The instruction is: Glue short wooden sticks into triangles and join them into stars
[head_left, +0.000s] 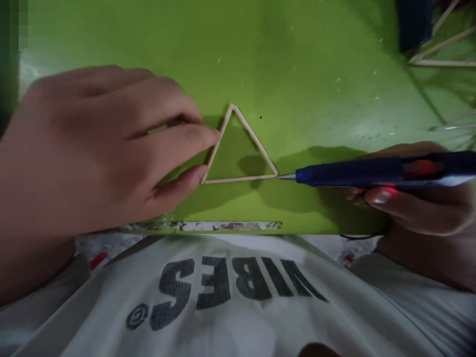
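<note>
Three thin wooden sticks form a stick triangle [256,141] lying flat on the green tabletop [238,54]. My left hand [122,144] comes in from the left; its index fingertip and thumb press against the triangle's left side, holding it in place. On the right, my right hand [416,208] is wrapped around a blue glue gun [353,171] with a red glow near the thumb. The gun's pointed metal tip meets the triangle's lower right corner.
At the upper right, a dark blue object [414,25] stands beside more joined sticks [446,63]. A clear thin rod [457,127] lies at the right edge. Along the table's near edge runs a worn white strip [230,226], with my printed white shirt [238,317] below.
</note>
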Demonstrator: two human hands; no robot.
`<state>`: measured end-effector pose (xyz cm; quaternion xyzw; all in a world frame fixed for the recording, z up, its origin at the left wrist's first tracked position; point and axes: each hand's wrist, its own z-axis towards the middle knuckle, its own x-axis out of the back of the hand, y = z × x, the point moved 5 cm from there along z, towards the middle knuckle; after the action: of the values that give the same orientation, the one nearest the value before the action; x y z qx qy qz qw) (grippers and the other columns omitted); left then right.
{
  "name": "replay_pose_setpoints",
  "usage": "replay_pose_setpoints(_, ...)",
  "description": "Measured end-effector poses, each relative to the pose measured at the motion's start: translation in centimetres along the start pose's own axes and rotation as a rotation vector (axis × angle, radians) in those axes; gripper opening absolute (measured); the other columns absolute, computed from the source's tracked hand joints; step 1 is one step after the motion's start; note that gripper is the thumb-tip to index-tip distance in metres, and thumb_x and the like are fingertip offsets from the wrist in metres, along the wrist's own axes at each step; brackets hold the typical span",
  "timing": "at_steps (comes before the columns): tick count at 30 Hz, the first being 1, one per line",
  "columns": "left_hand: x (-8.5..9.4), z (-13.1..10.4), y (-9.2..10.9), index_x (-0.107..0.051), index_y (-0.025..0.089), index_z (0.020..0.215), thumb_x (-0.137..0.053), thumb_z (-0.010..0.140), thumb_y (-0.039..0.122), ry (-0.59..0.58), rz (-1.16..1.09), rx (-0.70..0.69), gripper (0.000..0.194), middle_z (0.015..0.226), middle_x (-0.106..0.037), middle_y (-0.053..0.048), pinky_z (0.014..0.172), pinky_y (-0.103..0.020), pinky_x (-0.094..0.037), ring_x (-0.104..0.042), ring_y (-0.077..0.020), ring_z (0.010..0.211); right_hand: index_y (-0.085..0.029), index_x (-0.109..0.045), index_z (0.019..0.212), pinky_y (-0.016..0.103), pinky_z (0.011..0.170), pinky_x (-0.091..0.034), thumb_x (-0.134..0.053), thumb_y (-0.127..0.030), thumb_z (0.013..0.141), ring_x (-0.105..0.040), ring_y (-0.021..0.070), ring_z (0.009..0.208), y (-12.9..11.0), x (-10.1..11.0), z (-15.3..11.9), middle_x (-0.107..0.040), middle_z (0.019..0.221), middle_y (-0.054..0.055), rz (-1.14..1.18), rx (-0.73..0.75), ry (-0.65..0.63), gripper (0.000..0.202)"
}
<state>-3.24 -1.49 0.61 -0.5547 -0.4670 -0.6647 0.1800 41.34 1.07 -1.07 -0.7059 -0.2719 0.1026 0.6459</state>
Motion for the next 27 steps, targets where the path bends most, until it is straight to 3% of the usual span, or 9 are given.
replay_pose_setpoints(4,-0.06,0.17,1.22,-0.072,0.024,0.166,-0.072,0.115,0.047,-0.005,0.109,-0.236,0.056,0.154,-0.078,-0.013,0.11,-0.08,-0.069,-0.083,-0.0509,0.135,-0.027,-0.093,0.138,0.032,0.06,-0.072,-0.111,-0.022,0.089,-0.085,0.0242,0.065,0.4,0.22,-0.32,-0.091,0.091,0.004,0.009,0.017,0.024,0.053)
replay_pose_setpoints(8,-0.23,0.22,0.7,-0.071,0.029,0.171,-0.067,0.116,0.056,-0.027,0.078,-0.223,0.061,0.155,-0.077,-0.007,0.115,-0.079,-0.067,-0.083,-0.0483,0.139,-0.031,-0.093,0.141,0.034,0.057,-0.072,-0.11,-0.023,0.089,-0.083,0.0249,0.062,0.55,0.21,-0.22,-0.091,0.091,0.003,-0.006,0.04,0.012,0.056)
replay_pose_setpoints(13,-0.23,0.3,0.98,-0.076,0.024,0.161,-0.066,0.116,0.057,-0.01,0.138,-0.257,0.057,0.151,-0.079,-0.011,0.105,-0.077,-0.072,-0.086,-0.047,0.129,-0.027,-0.092,0.142,0.033,0.059,-0.072,-0.11,-0.02,0.09,-0.084,0.0244,0.065,0.52,0.36,-0.06,-0.091,0.091,0.003,-0.002,0.051,0.004,0.056)
replay_pose_setpoints(20,-0.29,0.45,1.0,-0.068,0.027,0.165,-0.064,0.114,0.061,-0.02,0.157,-0.287,0.061,0.153,-0.077,-0.007,0.104,-0.074,-0.073,-0.085,-0.0468,0.133,-0.025,-0.094,0.122,0.032,0.056,-0.068,-0.111,-0.029,0.092,-0.083,0.0243,0.063,0.44,0.13,0.02,-0.088,0.087,0.005,0.003,0.013,0.024,0.035)
replay_pose_setpoints(24,-0.05,0.61,1.32,-0.072,0.021,0.156,-0.065,0.116,0.061,0.017,0.172,-0.318,0.058,0.137,-0.083,-0.012,0.087,-0.07,-0.071,-0.086,-0.0458,0.112,-0.024,-0.093,0.118,0.033,0.056,-0.068,-0.109,-0.03,0.094,-0.082,0.0243,0.063,0.49,0.04,0.04,-0.088,0.087,0.006,0.01,0.018,0.014,0.03)
replay_pose_setpoints(27,0.01,0.64,1.53,-0.072,0.023,0.157,-0.066,0.115,0.062,0.014,0.185,-0.315,0.058,0.133,-0.084,-0.01,0.086,-0.067,-0.069,-0.084,-0.0415,0.107,-0.025,-0.092,0.125,0.034,0.056,-0.068,-0.109,-0.028,0.094,-0.082,0.0248,0.063,0.68,0.28,-0.07,-0.089,0.088,0.005,0.004,0.02,0.007,0.036)
